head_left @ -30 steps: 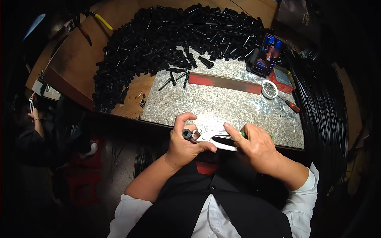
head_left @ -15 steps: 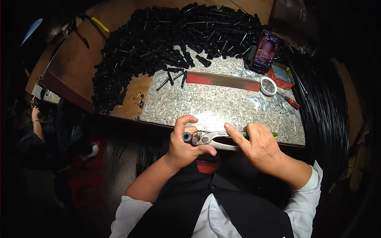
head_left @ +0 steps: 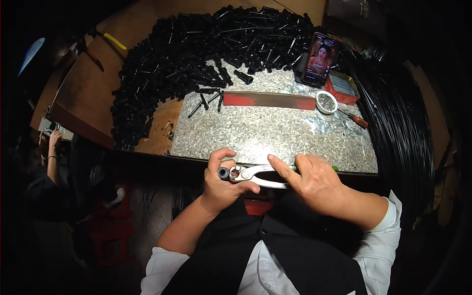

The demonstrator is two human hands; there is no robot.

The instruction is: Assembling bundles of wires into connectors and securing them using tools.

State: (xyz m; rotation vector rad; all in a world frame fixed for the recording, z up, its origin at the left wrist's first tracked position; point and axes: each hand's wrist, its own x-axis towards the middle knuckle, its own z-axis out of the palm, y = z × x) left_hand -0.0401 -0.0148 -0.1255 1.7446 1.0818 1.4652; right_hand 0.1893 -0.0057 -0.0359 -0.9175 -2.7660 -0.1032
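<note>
My left hand [head_left: 223,183] holds a short black tube piece [head_left: 224,173] at the near edge of a speckled stone slab [head_left: 275,130]. My right hand [head_left: 312,181] grips silver pliers [head_left: 255,175], whose jaws close around the tube's end beside my left thumb. Both hands sit just in front of my chest, over the slab's front edge.
A big heap of black tube pieces [head_left: 196,54] covers the wooden table behind the slab. A red metal strip [head_left: 269,100], a small white bowl [head_left: 326,101], a phone on a stand [head_left: 318,59], a red tray [head_left: 344,87] and a screwdriver [head_left: 355,119] lie at the back right. Coiled black hose [head_left: 403,123] curves along the right. Another person [head_left: 49,167] sits at left.
The view has shifted slightly. My hands stay together at the slab's edge, with the pliers now seated on the tube's end and the pale sheet under them no longer seen.
</note>
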